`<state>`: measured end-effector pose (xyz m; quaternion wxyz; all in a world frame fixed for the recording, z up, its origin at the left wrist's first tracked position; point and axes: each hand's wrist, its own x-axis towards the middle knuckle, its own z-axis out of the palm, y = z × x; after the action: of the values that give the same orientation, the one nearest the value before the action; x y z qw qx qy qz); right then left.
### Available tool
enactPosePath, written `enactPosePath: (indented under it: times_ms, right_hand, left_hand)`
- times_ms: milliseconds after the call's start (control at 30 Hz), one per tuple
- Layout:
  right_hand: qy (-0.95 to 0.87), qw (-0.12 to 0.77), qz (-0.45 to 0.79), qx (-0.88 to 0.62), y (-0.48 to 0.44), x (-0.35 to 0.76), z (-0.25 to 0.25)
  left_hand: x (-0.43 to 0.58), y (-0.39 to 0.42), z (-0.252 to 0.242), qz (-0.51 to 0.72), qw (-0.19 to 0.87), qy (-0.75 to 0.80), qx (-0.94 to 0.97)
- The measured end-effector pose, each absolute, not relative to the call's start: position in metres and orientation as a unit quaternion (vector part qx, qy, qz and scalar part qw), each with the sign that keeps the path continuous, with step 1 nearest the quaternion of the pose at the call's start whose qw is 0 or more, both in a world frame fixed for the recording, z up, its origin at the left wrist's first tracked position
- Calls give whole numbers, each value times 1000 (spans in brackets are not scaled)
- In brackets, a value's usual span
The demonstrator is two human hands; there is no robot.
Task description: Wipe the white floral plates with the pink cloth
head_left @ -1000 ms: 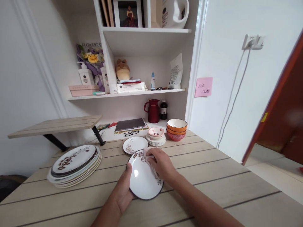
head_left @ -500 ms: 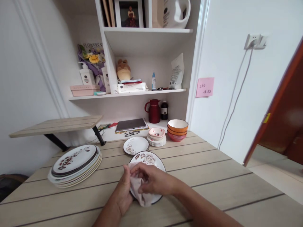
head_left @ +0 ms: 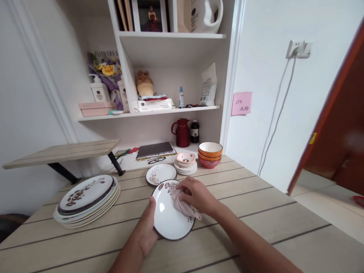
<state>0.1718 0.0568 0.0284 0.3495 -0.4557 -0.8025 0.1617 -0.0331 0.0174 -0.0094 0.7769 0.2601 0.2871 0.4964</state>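
A white plate (head_left: 167,216) with a dark rim and brown flower pattern is tilted up over the table. My left hand (head_left: 147,225) grips its left edge, thumb on the rim and the other fingers hidden beneath. My right hand (head_left: 196,195) is closed on a pale pink cloth (head_left: 182,201), which is pressed against the plate's upper right part. Just behind lies a small stack of similar plates (head_left: 161,173). To the left stands a taller stack of large plates (head_left: 88,195), the top one flower-patterned.
Small dishes (head_left: 185,161) and stacked bowls (head_left: 209,153) stand at the table's back. Behind them are glasses (head_left: 156,160), a laptop (head_left: 155,149), a red jug (head_left: 182,132) and a dark bottle (head_left: 195,131). A wooden riser (head_left: 65,151) stands at the back left.
My right hand has moved the cloth from the plate's left side to its upper right, uncovering the plate's middle. My left hand still holds the left edge. The view has shifted slightly.
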Motion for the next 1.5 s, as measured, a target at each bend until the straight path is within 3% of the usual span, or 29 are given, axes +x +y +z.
enactPosePath:
  times_ms: [267,367,600,733,900,1000,1200,1500]
  right_hand:
    - [-733,478,153,-459,57,139,17]
    - [-788,434,160,-407,47,129,17]
    - [-899,241,89,-355,42,149,17]
    - [-862,252,91,-431,45,161,26]
    - [-808,184,71,-555,41,162,31]
    - [-787,224,69,-571,41,151,24]
    - [-817,337,54,-464,41,116,8]
    - [-932,222,127,-256,29,131,28]
  left_hand:
    - [-30,12,2,493,774,298,263]
    - [-29,12,2,496,773,296,261]
    - [-31,15,-3,484,788,283,254]
    - [-32,13,0,470,775,343,248]
    - [-30,10,5,464,771,353,255]
    - [-29,11,5,471,778,325,258]
    - [-30,15,-3,484,775,312,259]
    - [-34,22,-12,475,806,230,269]
